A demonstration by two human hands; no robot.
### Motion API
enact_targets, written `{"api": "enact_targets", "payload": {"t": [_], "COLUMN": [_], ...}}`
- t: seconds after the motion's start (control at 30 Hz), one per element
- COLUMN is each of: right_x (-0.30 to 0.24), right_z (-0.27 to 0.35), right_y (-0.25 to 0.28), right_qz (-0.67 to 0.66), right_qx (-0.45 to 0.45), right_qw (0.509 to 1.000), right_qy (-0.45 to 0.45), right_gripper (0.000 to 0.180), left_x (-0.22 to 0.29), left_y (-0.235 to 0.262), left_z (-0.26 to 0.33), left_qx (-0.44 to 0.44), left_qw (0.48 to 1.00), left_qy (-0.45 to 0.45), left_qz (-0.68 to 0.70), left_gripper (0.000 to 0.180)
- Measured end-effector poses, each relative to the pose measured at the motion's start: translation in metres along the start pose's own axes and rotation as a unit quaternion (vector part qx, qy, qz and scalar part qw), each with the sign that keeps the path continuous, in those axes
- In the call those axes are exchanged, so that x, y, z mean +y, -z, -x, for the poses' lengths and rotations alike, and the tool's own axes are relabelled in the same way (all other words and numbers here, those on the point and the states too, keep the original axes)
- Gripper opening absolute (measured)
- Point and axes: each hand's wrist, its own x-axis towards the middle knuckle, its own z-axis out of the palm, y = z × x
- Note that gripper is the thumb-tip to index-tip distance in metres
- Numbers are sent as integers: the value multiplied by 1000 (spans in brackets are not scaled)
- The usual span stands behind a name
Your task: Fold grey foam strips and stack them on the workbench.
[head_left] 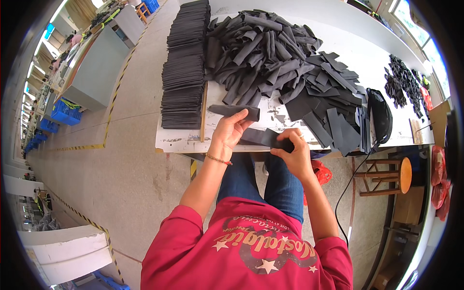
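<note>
At the near edge of the white worktable (338, 24), the left hand (227, 133) and right hand (294, 153) both pinch one flat black fabric strip (263, 137), near a loose heap of rolled black strips (261, 48).

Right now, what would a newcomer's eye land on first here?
The big heap of dark folded strips piled mid-table, with a neat tall stack of flat black pieces along the white table's left edge. At the near edge, the left hand and right hand hold one black strip between them.
</note>
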Motion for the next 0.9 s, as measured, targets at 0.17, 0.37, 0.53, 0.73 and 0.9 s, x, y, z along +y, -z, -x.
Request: {"api": "enact_targets", "payload": {"t": [0.17,0.37,0.53,0.73,0.9], "right_x": [-15,-25,-24,-26,-36], "right_z": [-8,-27,-38,-38,-35], "right_y": [3,6,9,7,-5], "right_qz": [-10,41,122,198,253], "right_qx": [39,53,68,85,100], "right_qw": [999,993,975,951,933], "right_qy": [18,93,175,223,237], "right_gripper": [41,36,28,28,39], "left_x": [3,3,2,3,-5], "left_y": [-5,-8,-13,-15,-39], "left_z": [1,3,7,10,26], "left_qx": [-2,-30,-50,-81,-50], "left_qw": [1000,999,997,994,992], "left_qy": [9,31,51,65,-21], "left_qz": [-3,-15,-38,-45,-115], "left_gripper": [30,33,34,38,44]}}
